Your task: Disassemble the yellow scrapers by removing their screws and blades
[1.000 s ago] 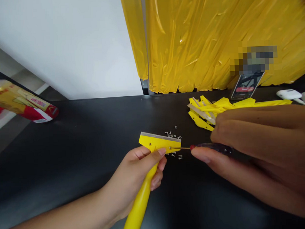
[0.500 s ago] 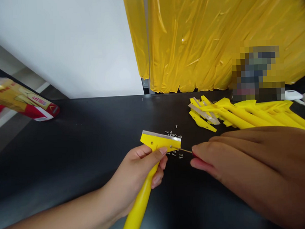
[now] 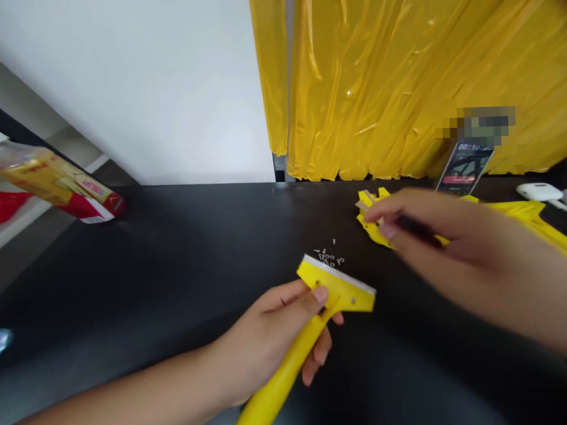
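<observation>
My left hand (image 3: 287,324) is wrapped round the neck of a yellow scraper (image 3: 282,377), its thumb on the head. A metal blade (image 3: 339,275) runs along the head's top edge. A small screw (image 3: 353,301) sits at the head's right side, and a dark hole shows at its left. My right hand (image 3: 452,250), smeared by motion, reaches over a pile of yellow scraper parts (image 3: 377,234) with thumb and forefinger close together. A dark handle, seemingly the screwdriver (image 3: 418,229), lies inside that hand; its shaft cannot be made out.
Several small loose screws (image 3: 329,258) lie on the black table (image 3: 174,272) beyond the scraper head. A phone (image 3: 465,169) leans at the back right, near a white case (image 3: 538,192). At the left lies a bottle (image 3: 59,183). Yellow plastic sheeting (image 3: 376,79) hangs behind.
My right hand has left the scraper's screw and moved up to the yellow pile. My left hand has brought the scraper right and nearer, its head now turned clockwise.
</observation>
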`<state>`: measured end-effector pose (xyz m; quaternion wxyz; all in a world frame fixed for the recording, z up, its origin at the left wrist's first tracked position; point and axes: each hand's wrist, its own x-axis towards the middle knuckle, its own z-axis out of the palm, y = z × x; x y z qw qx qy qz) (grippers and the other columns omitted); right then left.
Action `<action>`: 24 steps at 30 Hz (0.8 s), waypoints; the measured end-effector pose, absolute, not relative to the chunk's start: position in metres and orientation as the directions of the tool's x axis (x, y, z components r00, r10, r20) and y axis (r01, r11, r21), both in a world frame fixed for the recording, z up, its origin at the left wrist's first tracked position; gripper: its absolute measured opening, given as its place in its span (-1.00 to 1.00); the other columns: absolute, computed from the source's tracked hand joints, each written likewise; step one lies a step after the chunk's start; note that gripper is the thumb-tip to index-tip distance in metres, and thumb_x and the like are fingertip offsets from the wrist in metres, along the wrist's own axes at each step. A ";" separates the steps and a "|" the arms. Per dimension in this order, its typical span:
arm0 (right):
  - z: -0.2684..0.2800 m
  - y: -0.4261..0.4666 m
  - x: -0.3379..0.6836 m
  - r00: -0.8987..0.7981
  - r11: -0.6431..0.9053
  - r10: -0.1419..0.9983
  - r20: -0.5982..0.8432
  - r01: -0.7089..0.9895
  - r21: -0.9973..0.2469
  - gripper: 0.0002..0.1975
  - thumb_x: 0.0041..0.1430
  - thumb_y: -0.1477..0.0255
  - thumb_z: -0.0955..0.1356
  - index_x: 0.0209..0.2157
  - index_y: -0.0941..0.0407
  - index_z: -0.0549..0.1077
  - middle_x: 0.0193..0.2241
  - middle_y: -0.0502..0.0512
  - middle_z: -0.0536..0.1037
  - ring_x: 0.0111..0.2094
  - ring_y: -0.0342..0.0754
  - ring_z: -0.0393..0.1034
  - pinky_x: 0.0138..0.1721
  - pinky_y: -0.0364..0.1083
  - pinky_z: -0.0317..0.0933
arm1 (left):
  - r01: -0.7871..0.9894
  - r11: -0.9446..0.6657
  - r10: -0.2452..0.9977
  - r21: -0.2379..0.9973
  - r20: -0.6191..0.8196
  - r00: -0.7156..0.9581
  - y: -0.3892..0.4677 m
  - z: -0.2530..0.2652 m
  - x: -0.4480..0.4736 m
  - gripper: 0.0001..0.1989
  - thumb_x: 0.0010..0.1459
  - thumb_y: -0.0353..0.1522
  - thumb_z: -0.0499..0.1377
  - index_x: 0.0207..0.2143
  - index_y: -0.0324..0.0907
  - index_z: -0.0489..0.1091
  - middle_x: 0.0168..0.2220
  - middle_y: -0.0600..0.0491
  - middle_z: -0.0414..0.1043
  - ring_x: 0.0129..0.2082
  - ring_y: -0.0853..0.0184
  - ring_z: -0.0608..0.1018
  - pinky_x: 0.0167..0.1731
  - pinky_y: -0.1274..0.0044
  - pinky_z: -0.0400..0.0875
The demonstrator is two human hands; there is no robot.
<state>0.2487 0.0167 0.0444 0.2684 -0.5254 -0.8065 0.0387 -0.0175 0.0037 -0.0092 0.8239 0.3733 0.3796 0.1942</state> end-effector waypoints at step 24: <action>0.010 0.028 0.231 -0.318 0.276 0.948 -0.009 0.838 -0.471 -0.87 0.38 0.40 0.34 -0.20 0.01 0.56 -0.33 -0.02 0.64 -0.35 -0.05 0.52 -0.34 -0.08 0.30 | 0.006 0.648 0.560 0.761 -0.483 0.673 0.008 0.006 -0.017 -0.69 0.38 -0.14 0.33 -0.19 -0.23 0.69 -0.44 0.03 0.58 -0.45 0.39 0.57 -0.43 0.65 0.51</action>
